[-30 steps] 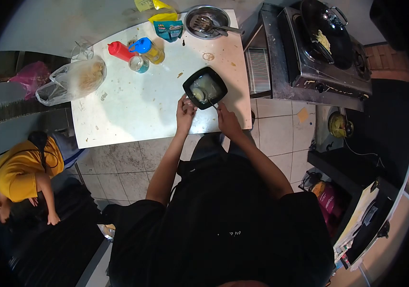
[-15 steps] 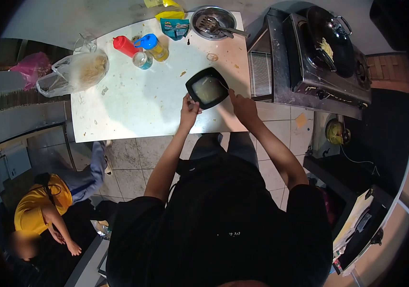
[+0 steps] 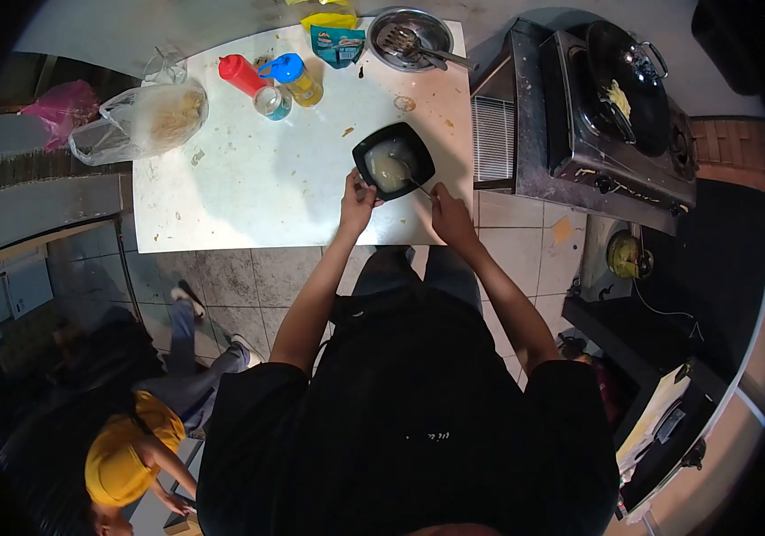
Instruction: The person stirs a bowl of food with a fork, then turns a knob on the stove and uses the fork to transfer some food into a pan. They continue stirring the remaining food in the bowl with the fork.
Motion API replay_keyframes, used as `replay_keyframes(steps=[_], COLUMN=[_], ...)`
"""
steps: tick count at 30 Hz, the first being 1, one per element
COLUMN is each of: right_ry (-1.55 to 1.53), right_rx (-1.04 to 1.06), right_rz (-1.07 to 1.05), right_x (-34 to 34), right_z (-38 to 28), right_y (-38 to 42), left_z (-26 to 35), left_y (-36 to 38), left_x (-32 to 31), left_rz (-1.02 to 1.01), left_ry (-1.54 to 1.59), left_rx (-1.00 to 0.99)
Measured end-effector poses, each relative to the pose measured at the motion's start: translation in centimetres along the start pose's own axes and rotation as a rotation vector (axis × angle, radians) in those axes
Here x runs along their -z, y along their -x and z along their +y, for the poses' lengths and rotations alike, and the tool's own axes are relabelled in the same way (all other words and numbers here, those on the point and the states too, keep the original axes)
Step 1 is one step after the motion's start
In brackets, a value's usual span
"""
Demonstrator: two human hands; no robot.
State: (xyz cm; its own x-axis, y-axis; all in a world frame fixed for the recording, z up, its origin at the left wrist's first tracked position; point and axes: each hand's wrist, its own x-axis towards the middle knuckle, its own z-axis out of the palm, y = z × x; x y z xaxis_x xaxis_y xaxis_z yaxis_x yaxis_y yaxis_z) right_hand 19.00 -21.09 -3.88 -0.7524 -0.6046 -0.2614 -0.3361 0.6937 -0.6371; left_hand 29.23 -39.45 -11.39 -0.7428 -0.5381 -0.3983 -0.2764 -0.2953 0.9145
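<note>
A black square bowl holding a pale, cloudy liquid is near the front right of the white table. My left hand grips its near-left edge, fingers closed around the rim. In my right hand is the handle of a metal spoon, which slants over the bowl's near-right side with its head dipping into the liquid.
On the table stand a red squeeze bottle, a blue-capped bottle, a small jar, a teal pouch, a steel basin with utensils and a plastic bag. Right: a stove with a wok. Behind left, another person.
The spoon has swung toward the bowl's near-right side, and my right hand has shifted slightly down. My left hand still holds the bowl. The other person has moved closer, behind my left.
</note>
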Motion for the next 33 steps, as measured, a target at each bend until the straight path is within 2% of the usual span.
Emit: replay_keyframes(steps=[6, 11, 18, 20, 24, 27, 29, 33], right_ry=[-0.121, -0.306, -0.301, -0.204, -0.111, 0.066, 0.310, 0.443], right_rx=[0.003, -0.092, -0.048, 0.026, -0.009, -0.015, 0.033, 0.101], right_rz=[0.026, -0.011, -0.006, 0.026, -0.016, -0.030, -0.045, 0.029], right_x=[-1.4, -1.7, -2.3, -2.6, -1.8, -0.9, 0.0, 2.2], right_z=[-1.1, -1.5, -1.3, -1.0, -1.4, -2.0, -2.2, -2.0], right_y=[0.4, 0.6, 1.4, 1.9, 2.4, 2.4, 2.2, 1.2], left_z=[0.0, -0.3, 0.0, -0.2, -0.6, -0.8, -0.5, 0.2], left_y=[-0.1, -0.1, 0.1, 0.0, -0.1, -0.3, -0.2, 0.0], left_x=[0.0, 0.0, 0.1, 0.1, 0.2, 0.4, 0.3, 0.1], left_rz=[0.008, 0.013, -0.010, -0.012, -0.009, -0.013, -0.010, -0.020], left_ry=[0.018, 0.010, 0.019, 0.032, 0.054, 0.054, 0.045, 0.033], left_rx=[0.011, 0.012, 0.014, 0.009, 0.020, 0.028, 0.027, 0.008])
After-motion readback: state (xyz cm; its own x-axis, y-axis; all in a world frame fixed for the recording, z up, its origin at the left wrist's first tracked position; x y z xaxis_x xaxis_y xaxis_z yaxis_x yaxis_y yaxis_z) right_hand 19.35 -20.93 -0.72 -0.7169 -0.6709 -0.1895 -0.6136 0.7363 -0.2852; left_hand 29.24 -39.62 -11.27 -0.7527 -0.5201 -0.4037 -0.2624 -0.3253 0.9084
